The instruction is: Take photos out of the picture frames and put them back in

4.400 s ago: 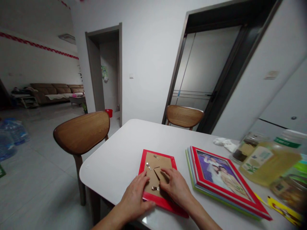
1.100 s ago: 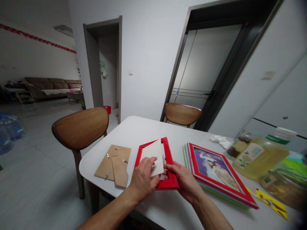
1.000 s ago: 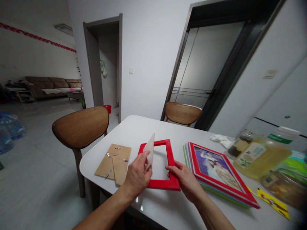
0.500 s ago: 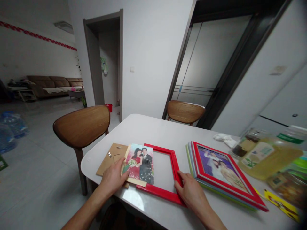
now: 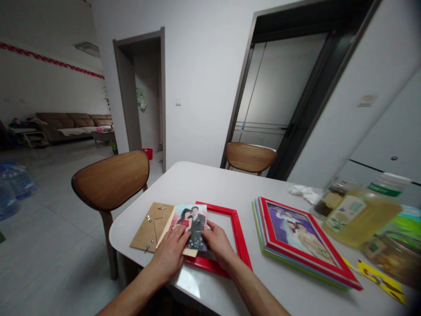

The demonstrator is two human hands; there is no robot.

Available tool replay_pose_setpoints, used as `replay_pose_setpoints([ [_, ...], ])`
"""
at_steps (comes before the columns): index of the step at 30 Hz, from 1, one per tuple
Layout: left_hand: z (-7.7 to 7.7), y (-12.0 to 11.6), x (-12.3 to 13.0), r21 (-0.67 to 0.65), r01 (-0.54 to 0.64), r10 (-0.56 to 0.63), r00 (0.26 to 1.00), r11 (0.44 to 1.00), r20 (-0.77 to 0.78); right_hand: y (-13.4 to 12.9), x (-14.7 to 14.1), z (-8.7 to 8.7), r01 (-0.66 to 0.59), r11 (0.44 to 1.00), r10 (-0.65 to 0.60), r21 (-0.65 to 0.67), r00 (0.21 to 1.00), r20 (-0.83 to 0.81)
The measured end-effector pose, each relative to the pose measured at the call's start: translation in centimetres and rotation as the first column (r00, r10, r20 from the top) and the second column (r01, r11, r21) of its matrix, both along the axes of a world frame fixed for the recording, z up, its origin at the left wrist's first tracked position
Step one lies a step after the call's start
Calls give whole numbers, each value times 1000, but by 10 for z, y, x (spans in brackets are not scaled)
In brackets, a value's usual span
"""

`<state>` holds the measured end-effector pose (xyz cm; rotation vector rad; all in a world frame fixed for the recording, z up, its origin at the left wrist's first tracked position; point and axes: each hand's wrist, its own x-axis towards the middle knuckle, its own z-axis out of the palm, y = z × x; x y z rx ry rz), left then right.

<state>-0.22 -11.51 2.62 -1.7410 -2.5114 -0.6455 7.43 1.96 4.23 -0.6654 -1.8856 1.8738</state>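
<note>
A couple's photo (image 5: 198, 223) with a cream strip along its left and lower edges overlaps the left side of a red picture frame (image 5: 241, 235). My left hand (image 5: 171, 252) lies over the photo's lower left, fingers bent onto it and holding it. At the photo's right edge, my right hand (image 5: 219, 245) grips the print between thumb and fingers. Under the photo's left side rests a brown backing board (image 5: 141, 235) with small metal clips. The undersides of both hands are hidden.
A stack of framed pictures (image 5: 305, 239) lies to the right. Beyond it are a jug of yellow liquid (image 5: 365, 215), glass jars (image 5: 388, 254), a crumpled tissue (image 5: 304, 192) and a yellow packet (image 5: 379, 281). Wooden chairs (image 5: 113, 180) stand around the white table (image 5: 197, 182).
My right hand has let go of the red frame's right side and moved left onto the photo's edge. My left hand has shifted right, further over the photo.
</note>
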Motion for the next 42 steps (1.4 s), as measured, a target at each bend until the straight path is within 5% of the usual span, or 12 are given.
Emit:
replay_pose_setpoints([
  [5, 17, -1, -10, 267, -43, 11, 992, 963, 122, -9, 8, 19, -31, 979, 5, -202, 991, -130],
  [8, 34, -2, -10, 447, -269, 106, 928, 853, 357, -10, 20, 25, -35, 946, -5, -323, 992, -122],
  [11, 42, 5, -2, 529, -518, 29, 733, 672, 680, -13, 28, 20, -49, 913, 38, -405, 999, -36],
  [15, 40, 25, 25, 502, -698, -300, 403, 511, 865, -17, 28, 12, 1, 853, -78, -522, 989, -126],
  [19, 38, 35, 43, 442, -728, -405, 244, 524, 881, -8, 31, 18, 149, 878, -309, -455, 903, -300],
  [23, 40, 32, 38, 414, -665, -405, 179, 621, 897, 15, 46, 19, 201, 898, -310, -392, 921, -236],
  [28, 23, 33, 30, 316, -456, -173, 328, 832, 929, 33, 64, 14, 123, 888, -185, -442, 978, -100],
  [32, 12, 40, 29, 294, -424, -103, 419, 857, 902, 42, 64, 13, 177, 939, -192, -294, 981, -22],
  [38, 16, 37, 28, 268, -261, 72, 827, 927, 557, 70, 51, 3, 226, 966, -211, -125, 970, 119],
  [42, 9, 35, 32, 226, -123, 29, 926, 966, 377, 79, 41, -4, 231, 973, -226, -17, 960, 163],
])
